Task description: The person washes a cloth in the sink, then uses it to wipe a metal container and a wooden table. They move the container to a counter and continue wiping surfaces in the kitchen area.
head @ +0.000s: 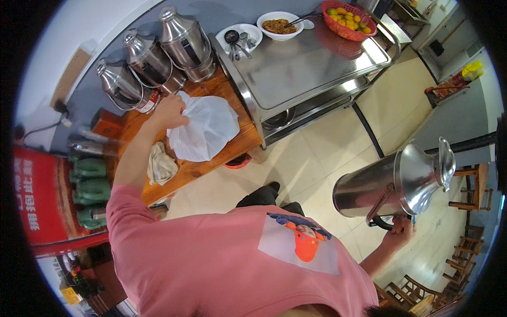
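My left hand [170, 113] grips the gathered top of a white plastic bag [206, 128], which rests on a wooden table [190, 174]; its contents are hidden. My right hand [402, 230] is closed around the black handle of a large stainless-steel jug [372, 186], held tilted above the floor with its lid end to the right. Beside my left forearm lies a crumpled cloth [161, 164]. Behind my left hand stand three stainless-steel jugs [152, 59] with thin wire-like handles, and a can with a red-and-white label [149, 104] bearing writing.
A steel trolley [301, 75] adjoins the table. It carries a plate of ladles [236, 41], a bowl of brown food [279, 27] and a red basket of citrus fruit [346, 21]. Green jugs [92, 192] stand at left. Wooden chairs [412, 291] line the lower right.
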Action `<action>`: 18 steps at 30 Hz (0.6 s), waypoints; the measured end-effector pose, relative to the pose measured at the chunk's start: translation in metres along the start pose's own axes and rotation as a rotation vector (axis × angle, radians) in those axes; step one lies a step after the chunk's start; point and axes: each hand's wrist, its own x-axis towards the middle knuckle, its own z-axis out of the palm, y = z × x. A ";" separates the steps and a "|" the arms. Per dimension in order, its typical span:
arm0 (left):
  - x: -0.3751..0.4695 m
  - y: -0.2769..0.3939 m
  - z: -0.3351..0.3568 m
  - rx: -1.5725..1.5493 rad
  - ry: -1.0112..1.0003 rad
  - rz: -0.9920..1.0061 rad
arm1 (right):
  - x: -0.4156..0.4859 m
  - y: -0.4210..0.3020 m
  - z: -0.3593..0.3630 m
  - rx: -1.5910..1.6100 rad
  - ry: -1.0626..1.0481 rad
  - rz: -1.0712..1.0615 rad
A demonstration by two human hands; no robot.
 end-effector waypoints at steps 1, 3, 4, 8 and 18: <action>0.001 -0.001 0.006 0.033 -0.006 -0.011 | 0.001 0.000 0.003 0.002 -0.023 0.047; 0.002 -0.005 0.023 0.004 0.011 -0.064 | 0.005 -0.001 0.012 0.083 -0.070 0.005; 0.003 -0.006 0.032 0.022 -0.050 -0.073 | 0.006 -0.003 0.016 0.053 0.022 0.060; 0.000 -0.018 0.050 -0.081 0.001 -0.102 | 0.010 -0.024 0.036 0.066 0.032 0.054; 0.069 0.141 -0.091 -0.260 0.177 0.080 | 0.067 -0.046 0.027 0.048 0.131 0.093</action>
